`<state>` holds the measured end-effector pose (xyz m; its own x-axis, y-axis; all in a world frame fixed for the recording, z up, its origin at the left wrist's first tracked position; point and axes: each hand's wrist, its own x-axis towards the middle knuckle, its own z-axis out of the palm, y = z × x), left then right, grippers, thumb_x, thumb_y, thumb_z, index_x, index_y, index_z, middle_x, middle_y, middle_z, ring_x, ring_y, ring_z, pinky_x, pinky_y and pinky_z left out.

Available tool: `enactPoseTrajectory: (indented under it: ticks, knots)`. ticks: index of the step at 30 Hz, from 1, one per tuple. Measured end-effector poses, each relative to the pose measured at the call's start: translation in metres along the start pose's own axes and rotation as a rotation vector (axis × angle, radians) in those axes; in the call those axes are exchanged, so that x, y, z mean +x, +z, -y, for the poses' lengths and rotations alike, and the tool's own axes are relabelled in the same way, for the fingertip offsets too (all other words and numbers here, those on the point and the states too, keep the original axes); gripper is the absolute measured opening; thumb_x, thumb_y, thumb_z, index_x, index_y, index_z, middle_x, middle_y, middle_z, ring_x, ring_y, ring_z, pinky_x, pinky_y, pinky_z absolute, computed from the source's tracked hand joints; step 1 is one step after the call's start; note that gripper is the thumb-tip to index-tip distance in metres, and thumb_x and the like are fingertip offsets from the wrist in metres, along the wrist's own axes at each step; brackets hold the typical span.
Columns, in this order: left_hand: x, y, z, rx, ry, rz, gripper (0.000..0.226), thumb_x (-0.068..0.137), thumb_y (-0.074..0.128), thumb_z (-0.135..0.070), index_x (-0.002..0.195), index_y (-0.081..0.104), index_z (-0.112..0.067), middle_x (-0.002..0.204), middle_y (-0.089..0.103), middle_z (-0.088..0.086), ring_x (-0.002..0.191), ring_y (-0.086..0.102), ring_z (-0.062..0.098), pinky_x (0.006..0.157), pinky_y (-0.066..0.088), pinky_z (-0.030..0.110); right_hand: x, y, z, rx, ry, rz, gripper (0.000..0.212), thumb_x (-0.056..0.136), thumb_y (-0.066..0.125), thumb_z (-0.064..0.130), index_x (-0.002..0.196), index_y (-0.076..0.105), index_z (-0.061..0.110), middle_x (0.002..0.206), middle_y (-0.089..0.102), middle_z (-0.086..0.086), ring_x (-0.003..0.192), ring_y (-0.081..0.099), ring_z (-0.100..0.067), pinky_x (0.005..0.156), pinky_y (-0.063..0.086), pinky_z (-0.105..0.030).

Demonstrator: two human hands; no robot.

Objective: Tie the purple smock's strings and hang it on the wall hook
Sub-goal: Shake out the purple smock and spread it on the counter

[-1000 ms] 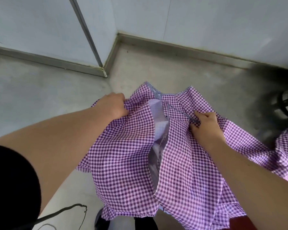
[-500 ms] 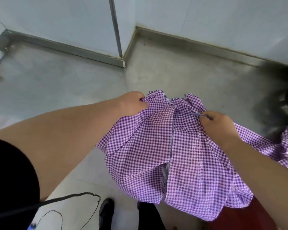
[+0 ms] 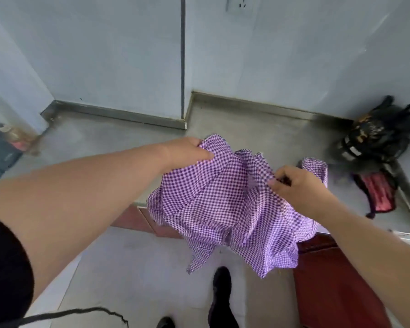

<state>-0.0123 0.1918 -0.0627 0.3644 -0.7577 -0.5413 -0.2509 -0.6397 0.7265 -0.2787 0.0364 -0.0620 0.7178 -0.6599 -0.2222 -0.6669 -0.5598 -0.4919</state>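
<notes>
The purple checked smock [image 3: 225,209] hangs bunched in the air in front of me, above the floor. My left hand [image 3: 187,151] grips its upper left edge with the fingers closed on the cloth. My right hand [image 3: 294,183] pinches the upper right edge, with a thin dark string between the fingers. The smock's lower part droops in folds toward my feet. No wall hook shows in the view.
A wall corner with a metal strip [image 3: 182,58] and a socket [image 3: 240,4] stands ahead. A black bag [image 3: 376,133] and a red-and-black item [image 3: 376,192] lie on the floor at right. Dark red furniture [image 3: 336,280] is low right. My shoes [image 3: 220,292] are below.
The view has tilted up and back, showing more wall. Both hands lifted the smock higher and gathered it; the open slit between the two halves has closed up.
</notes>
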Motion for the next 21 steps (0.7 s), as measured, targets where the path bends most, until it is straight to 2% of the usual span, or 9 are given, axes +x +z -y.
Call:
enactPoseTrajectory:
  ticks: [4, 6, 8, 9, 11, 13, 14, 19, 21]
  knots:
    - [-0.059, -0.009, -0.026, 0.24, 0.208, -0.085, 0.04, 0.101, 0.056, -0.049, 0.131, 0.062, -0.023, 0.12, 0.068, -0.004, 0.108, 0.067, 0.021, 0.092, 0.054, 0.036, -0.039, -0.004, 0.032, 0.002, -0.019, 0.134, 0.023, 0.092, 0.077, 0.036, 0.077, 0.061, 0.028, 0.104, 0.076, 0.001, 0.098, 0.072, -0.025, 0.084, 0.056, -0.042]
    - [-0.081, -0.016, -0.039, 0.315, 0.293, -0.131, 0.039, 0.104, 0.052, -0.048, 0.125, 0.066, -0.018, 0.118, 0.07, -0.002, 0.104, 0.068, 0.019, 0.081, 0.053, 0.029, -0.054, -0.005, 0.047, 0.064, 0.022, 0.158, 0.025, 0.093, 0.076, 0.031, 0.078, 0.058, 0.022, 0.087, 0.07, 0.0, 0.08, 0.066, -0.019, 0.067, 0.051, -0.034]
    - [-0.101, -0.023, -0.055, 0.368, 0.353, -0.183, 0.037, 0.106, 0.049, -0.045, 0.121, 0.068, -0.017, 0.117, 0.068, -0.002, 0.102, 0.064, 0.016, 0.078, 0.047, 0.027, -0.067, -0.001, 0.059, 0.29, 0.118, 0.194, 0.026, 0.096, 0.073, 0.022, 0.078, 0.055, 0.015, 0.075, 0.056, -0.001, 0.063, 0.049, -0.014, 0.057, 0.036, -0.028]
    - [-0.111, -0.027, -0.063, 0.395, 0.375, -0.207, 0.036, 0.106, 0.047, -0.044, 0.118, 0.069, -0.017, 0.115, 0.068, -0.002, 0.102, 0.063, 0.016, 0.081, 0.047, 0.028, -0.072, 0.001, 0.064, 0.439, 0.165, 0.217, 0.021, 0.097, 0.07, 0.016, 0.08, 0.056, 0.013, 0.077, 0.056, -0.006, 0.064, 0.05, -0.015, 0.059, 0.037, -0.027]
    - [-0.124, -0.034, -0.076, 0.434, 0.406, -0.252, 0.036, 0.107, 0.046, -0.043, 0.11, 0.07, -0.016, 0.108, 0.069, -0.001, 0.098, 0.064, 0.017, 0.083, 0.049, 0.031, -0.081, 0.009, 0.071, 0.73, 0.262, 0.234, 0.005, 0.096, 0.065, 0.008, 0.092, 0.066, 0.007, 0.096, 0.067, -0.018, 0.085, 0.064, -0.026, 0.079, 0.049, -0.036]
    - [-0.136, -0.04, -0.086, 0.434, 0.421, -0.3, 0.037, 0.107, 0.045, -0.042, 0.107, 0.069, -0.014, 0.103, 0.068, 0.0, 0.096, 0.064, 0.017, 0.083, 0.051, 0.033, -0.087, 0.019, 0.078, 0.938, 0.365, 0.22, 0.017, 0.096, 0.062, 0.009, 0.109, 0.071, 0.001, 0.114, 0.072, -0.022, 0.107, 0.067, -0.035, 0.1, 0.05, -0.048]
    - [-0.142, -0.043, -0.09, 0.428, 0.427, -0.318, 0.037, 0.107, 0.044, -0.041, 0.108, 0.069, -0.013, 0.104, 0.068, 0.002, 0.097, 0.064, 0.018, 0.085, 0.051, 0.034, -0.09, 0.025, 0.081, 1.014, 0.399, 0.213, 0.023, 0.097, 0.061, 0.011, 0.113, 0.07, -0.001, 0.116, 0.074, -0.021, 0.11, 0.067, -0.036, 0.104, 0.048, -0.049]
    - [-0.171, -0.056, -0.107, 0.337, 0.405, -0.332, 0.041, 0.111, 0.034, -0.034, 0.123, 0.062, -0.006, 0.121, 0.066, 0.012, 0.111, 0.062, 0.026, 0.101, 0.05, 0.041, -0.097, 0.05, 0.099, 1.254, 0.417, 0.243, 0.03, 0.097, 0.06, 0.033, 0.091, 0.073, 0.008, 0.11, 0.069, -0.013, 0.102, 0.06, -0.03, 0.102, 0.046, -0.049]
    - [-0.183, -0.06, -0.109, 0.29, 0.391, -0.314, 0.045, 0.112, 0.031, -0.037, 0.138, 0.056, -0.009, 0.137, 0.061, 0.012, 0.12, 0.057, 0.024, 0.106, 0.044, 0.037, -0.098, 0.055, 0.105, 1.281, 0.419, 0.227, 0.027, 0.099, 0.063, 0.02, 0.107, 0.074, -0.004, 0.118, 0.074, -0.016, 0.112, 0.067, -0.031, 0.105, 0.051, -0.052]
